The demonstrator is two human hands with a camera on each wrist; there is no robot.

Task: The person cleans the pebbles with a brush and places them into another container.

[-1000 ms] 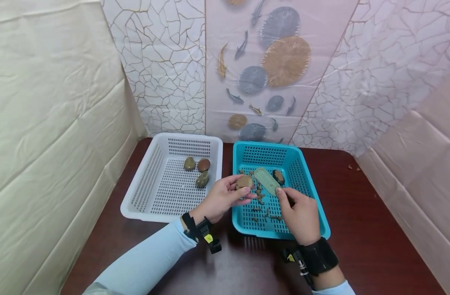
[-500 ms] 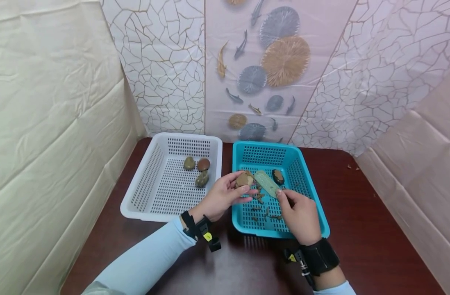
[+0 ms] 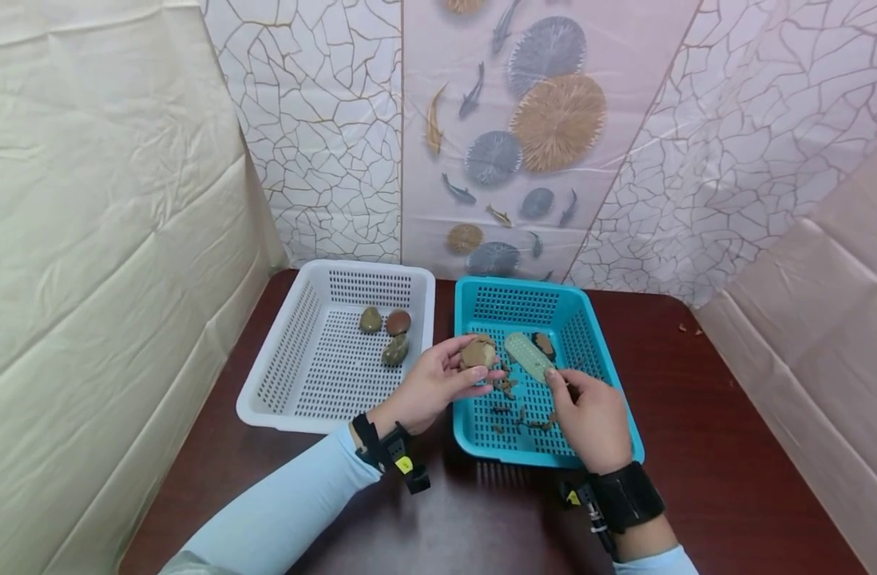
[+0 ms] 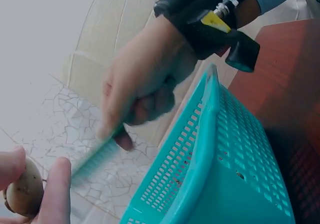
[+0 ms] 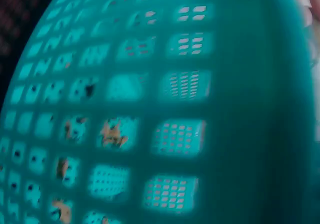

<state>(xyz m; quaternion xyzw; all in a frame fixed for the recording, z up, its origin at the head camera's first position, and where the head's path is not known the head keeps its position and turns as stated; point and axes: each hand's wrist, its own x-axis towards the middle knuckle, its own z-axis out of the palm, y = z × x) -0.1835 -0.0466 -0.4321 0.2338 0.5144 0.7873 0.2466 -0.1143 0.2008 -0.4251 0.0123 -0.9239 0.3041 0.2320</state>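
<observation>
In the head view, the left hand (image 3: 430,389) grasps a brown-caked stone (image 3: 479,352) in its fingers above the teal basket (image 3: 510,457); the right hand (image 3: 595,419) pinches a pale green brush (image 3: 528,357), apart from that stone. Three smooth stones (image 3: 394,350) lie in the white basket (image 3: 331,383) on the desk (image 3: 704,431). Left wrist: the brush is blurred. Right wrist: brown crumbs (image 5: 114,133) show through the teal basket's holes.

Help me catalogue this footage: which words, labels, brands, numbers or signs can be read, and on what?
None readable.
Small yellow sticker on the left wrist's black device: any print too small to read.
Second yellow sticker on the right wrist's black device: any print too blurred to read.
Teal rectangular plastic basket, white rectangular plastic basket: no lettering visible.
</observation>
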